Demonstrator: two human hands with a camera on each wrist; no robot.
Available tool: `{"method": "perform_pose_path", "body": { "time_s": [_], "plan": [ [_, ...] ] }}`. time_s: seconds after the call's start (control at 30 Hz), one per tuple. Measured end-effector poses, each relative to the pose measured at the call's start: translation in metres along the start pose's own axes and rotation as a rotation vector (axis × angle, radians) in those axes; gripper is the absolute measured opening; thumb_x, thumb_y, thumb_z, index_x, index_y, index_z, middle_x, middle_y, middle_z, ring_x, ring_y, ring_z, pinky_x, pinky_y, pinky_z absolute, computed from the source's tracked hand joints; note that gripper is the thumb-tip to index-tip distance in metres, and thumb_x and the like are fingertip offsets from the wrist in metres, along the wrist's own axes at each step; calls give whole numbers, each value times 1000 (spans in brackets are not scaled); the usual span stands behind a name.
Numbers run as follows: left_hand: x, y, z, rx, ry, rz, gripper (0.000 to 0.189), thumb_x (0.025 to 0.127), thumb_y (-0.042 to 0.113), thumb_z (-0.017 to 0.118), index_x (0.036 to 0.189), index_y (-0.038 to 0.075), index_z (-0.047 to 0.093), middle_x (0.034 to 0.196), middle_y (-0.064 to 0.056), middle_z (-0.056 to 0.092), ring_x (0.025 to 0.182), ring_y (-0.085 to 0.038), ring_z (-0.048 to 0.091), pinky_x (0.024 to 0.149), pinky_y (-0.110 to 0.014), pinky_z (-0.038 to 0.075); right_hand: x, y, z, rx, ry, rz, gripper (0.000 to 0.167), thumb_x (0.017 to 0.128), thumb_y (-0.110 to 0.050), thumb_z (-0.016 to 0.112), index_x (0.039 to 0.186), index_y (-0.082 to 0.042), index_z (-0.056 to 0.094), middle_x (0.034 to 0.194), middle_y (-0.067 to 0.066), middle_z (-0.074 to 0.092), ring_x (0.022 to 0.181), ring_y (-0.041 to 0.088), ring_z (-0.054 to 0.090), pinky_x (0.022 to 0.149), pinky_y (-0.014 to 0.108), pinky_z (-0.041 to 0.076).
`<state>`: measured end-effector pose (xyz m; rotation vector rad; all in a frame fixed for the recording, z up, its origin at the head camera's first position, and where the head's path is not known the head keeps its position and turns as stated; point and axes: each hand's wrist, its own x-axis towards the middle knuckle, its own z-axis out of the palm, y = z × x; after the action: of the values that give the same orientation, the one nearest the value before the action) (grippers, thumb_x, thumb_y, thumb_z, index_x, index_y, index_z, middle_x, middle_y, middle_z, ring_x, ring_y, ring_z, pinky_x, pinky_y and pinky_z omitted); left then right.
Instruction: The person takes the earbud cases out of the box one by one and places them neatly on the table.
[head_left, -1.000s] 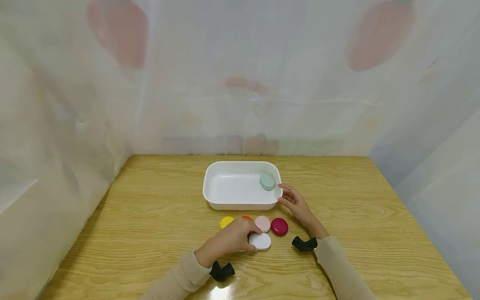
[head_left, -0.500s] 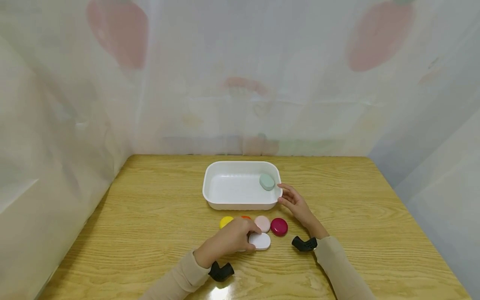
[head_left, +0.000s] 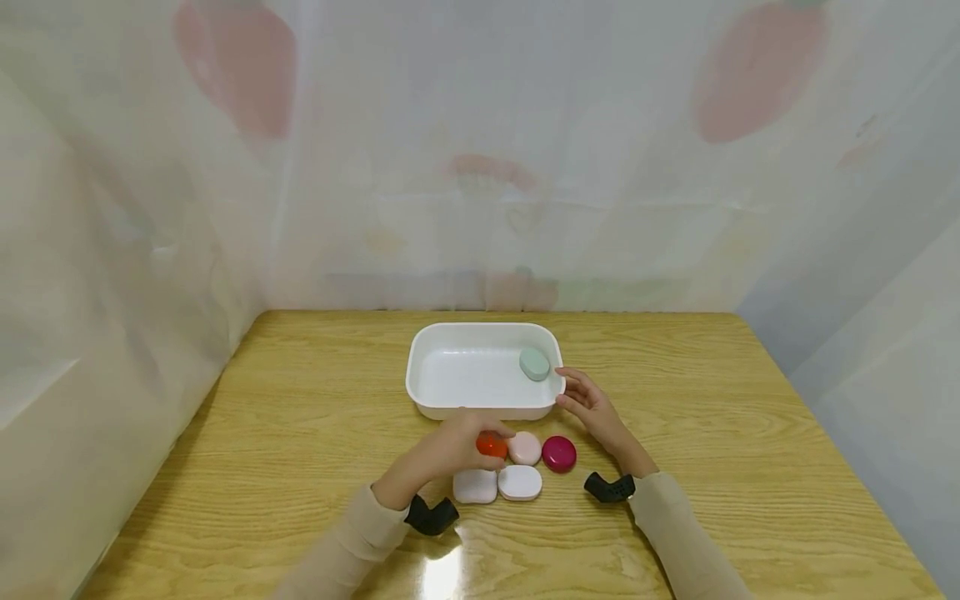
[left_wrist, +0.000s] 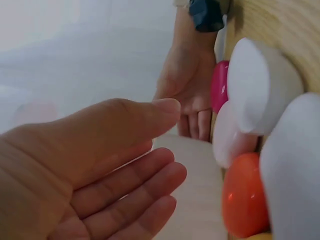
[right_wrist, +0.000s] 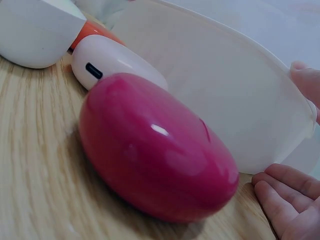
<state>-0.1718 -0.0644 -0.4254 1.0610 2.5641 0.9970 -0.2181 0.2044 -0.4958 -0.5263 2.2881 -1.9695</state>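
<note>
My left hand (head_left: 457, 446) hovers over the back row of small rounded cases, its fingers apart around the orange case (head_left: 492, 444). In the left wrist view nothing lies between its thumb and fingers. The yellow case (left_wrist: 260, 236) is hidden by this hand in the head view. My right hand (head_left: 592, 412) touches the right end of the white bin (head_left: 487, 412), fingertips at the rim and outer wall. A pink case (right_wrist: 112, 60) with a charging-port slot sits beside the glossy magenta case (right_wrist: 160, 145). Two white cases (head_left: 520, 482) (head_left: 475, 487) lie in front.
One pale green case (head_left: 534, 364) lies inside the bin at its right end. The wooden table (head_left: 300, 392) meets a hanging printed sheet (head_left: 510, 233) at its back edge. Black wrist cameras (head_left: 432, 517) hang under both wrists.
My left hand has left the front white cases and moved up and slightly left, over the orange and yellow ones. Both white cases now show fully. The right hand has stayed put.
</note>
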Motion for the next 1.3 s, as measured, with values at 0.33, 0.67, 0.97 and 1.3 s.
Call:
{"method": "perform_pose_path", "body": {
  "time_s": [0.33, 0.67, 0.97, 1.3],
  "plan": [
    [23, -9, -20, -74, 50, 37, 32, 82, 13, 76, 111, 0, 70, 107, -15, 73, 98, -29, 69, 91, -33, 56, 1, 4, 1, 8, 4, -27, 49, 97, -10, 56, 138, 7, 36, 128, 41, 48, 110, 8, 61, 88, 11, 50],
    [64, -16, -41, -54, 47, 33, 33, 82, 14, 76, 112, 1, 70, 110, -17, 72, 100, -29, 69, 92, -31, 56, 0, 3, 1, 9, 12, 3, 49, 97, -11, 56, 139, 6, 36, 129, 40, 49, 109, 7, 61, 88, 11, 50],
    [105, -23, -57, -15, -35, -1, 36, 84, 13, 74, 116, -2, 67, 113, -18, 71, 104, -26, 68, 96, -33, 54, 0, 4, -1, 10, 6, -12, 49, 97, -10, 55, 139, 6, 36, 129, 40, 48, 108, 4, 61, 88, 11, 50],
    [146, -38, -59, 70, -105, -82, 37, 84, 9, 73, 120, 3, 67, 122, -11, 70, 117, -26, 63, 103, -35, 50, -2, 3, -1, 20, 10, -21, 48, 97, -10, 55, 138, 7, 36, 127, 41, 48, 107, 7, 62, 87, 12, 51]
  ]
}}
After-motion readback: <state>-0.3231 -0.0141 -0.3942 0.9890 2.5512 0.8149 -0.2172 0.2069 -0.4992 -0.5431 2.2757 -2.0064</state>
